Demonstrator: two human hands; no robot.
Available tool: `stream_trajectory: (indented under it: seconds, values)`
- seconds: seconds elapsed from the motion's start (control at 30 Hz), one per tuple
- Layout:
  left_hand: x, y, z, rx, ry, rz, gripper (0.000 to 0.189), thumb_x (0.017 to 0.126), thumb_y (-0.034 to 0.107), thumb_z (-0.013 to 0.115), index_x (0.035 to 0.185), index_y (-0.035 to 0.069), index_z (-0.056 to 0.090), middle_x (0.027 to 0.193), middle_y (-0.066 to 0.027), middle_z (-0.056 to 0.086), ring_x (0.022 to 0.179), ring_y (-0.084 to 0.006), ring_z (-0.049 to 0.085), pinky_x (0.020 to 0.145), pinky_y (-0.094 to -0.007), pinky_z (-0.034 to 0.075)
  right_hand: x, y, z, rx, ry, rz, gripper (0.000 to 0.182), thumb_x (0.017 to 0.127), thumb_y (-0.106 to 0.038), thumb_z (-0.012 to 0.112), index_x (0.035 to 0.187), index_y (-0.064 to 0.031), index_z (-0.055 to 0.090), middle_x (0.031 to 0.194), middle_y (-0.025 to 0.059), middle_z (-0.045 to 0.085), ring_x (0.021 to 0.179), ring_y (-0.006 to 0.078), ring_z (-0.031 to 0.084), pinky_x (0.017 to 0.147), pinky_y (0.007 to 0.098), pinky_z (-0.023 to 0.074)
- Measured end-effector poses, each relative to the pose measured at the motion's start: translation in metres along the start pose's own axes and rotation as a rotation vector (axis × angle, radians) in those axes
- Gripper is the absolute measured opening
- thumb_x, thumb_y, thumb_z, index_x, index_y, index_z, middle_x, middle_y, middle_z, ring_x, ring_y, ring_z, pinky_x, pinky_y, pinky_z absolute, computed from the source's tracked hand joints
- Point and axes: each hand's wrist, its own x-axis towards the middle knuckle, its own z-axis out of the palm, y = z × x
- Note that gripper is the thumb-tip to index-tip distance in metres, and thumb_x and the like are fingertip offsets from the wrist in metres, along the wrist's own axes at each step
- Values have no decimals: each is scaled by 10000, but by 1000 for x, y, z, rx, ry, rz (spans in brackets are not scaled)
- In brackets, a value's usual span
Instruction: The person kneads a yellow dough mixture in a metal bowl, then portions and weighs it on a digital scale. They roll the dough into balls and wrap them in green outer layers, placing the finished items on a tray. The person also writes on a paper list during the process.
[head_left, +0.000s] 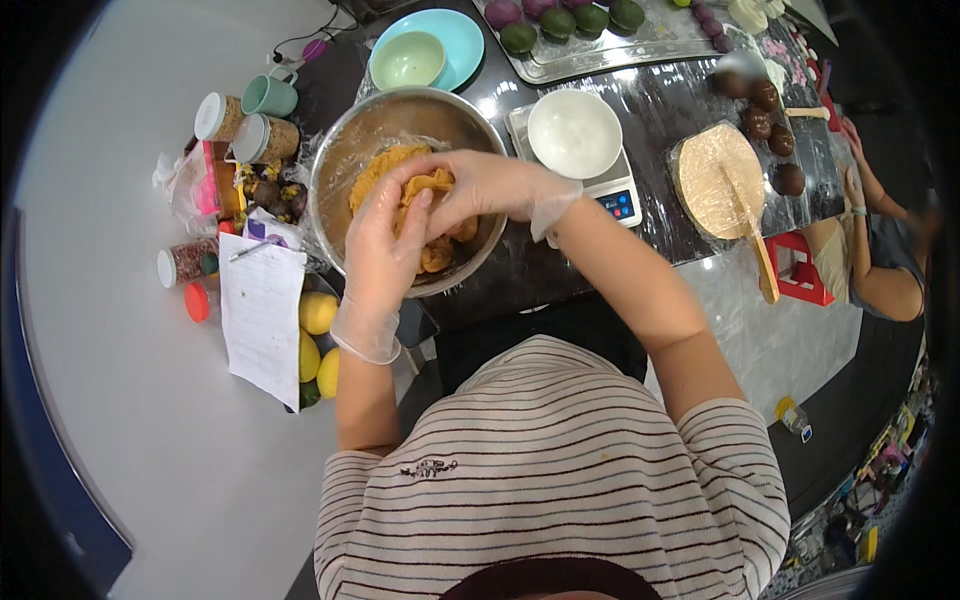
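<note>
Both my hands wear clear disposable gloves and meet above a large metal mixing bowl (457, 118). My left hand (384, 229) cups a piece of orange dough (429, 182) from the left, thumb against it. From the right, my right hand (491, 191) curls its fingers over the same piece. More orange dough (386, 166) lies in the bowl below, partly hidden by my hands, with plastic wrap along its far side. Smaller dough lumps (436, 257) show under my fingers. Right of the bowl, a white bowl (575, 133) stands on a digital kitchen scale (628, 196).
Green and purple balls sit on a metal tray (540, 71) at the back. A plastic-wrapped round wooden board (716, 180) and several brown balls (759, 124) are at right, near another person (874, 247). Jars (259, 139), a paper sheet (262, 322) and yellow fruit (319, 311) crowd the left.
</note>
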Motion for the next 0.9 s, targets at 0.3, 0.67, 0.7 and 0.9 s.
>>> stream_trajectory:
  seconds: [0.3, 0.67, 0.7, 0.9]
  values:
    - [-23, -7, 16, -221, 48, 221, 446, 956, 131, 570, 1378, 3, 500, 1358, -168, 557, 1254, -239, 529, 1075, -343, 385, 17, 38, 16, -271, -36, -87, 343, 780, -309, 725, 1020, -69, 672, 806, 32, 639, 642, 113, 581, 527, 247, 434]
    - [-12, -3, 21, -567, 69, -85, 410, 952, 156, 634, 1316, -8, 541, 1311, -170, 602, 1244, -222, 541, 1069, -342, 401, 41, 53, 25, -611, 268, -437, 348, 774, -216, 700, 1019, 20, 631, 959, 174, 702, 916, 300, 676, 787, 390, 529]
    - [-12, -2, 19, -572, 106, -111, 399, 956, 162, 634, 1307, -9, 550, 1302, -167, 610, 1236, -218, 545, 1064, -338, 405, 42, 43, 28, -533, 191, -296, 353, 775, -217, 699, 1021, 27, 628, 964, 182, 699, 924, 303, 674, 796, 385, 528]
    - [2, 19, 1, -728, 132, -283, 349, 974, 194, 626, 1247, -20, 582, 1163, -166, 683, 1091, -204, 633, 961, -318, 491, 32, 27, 46, -442, 391, -341, 402, 769, -255, 659, 987, 82, 633, 917, 243, 690, 721, 320, 674, 719, 403, 532]
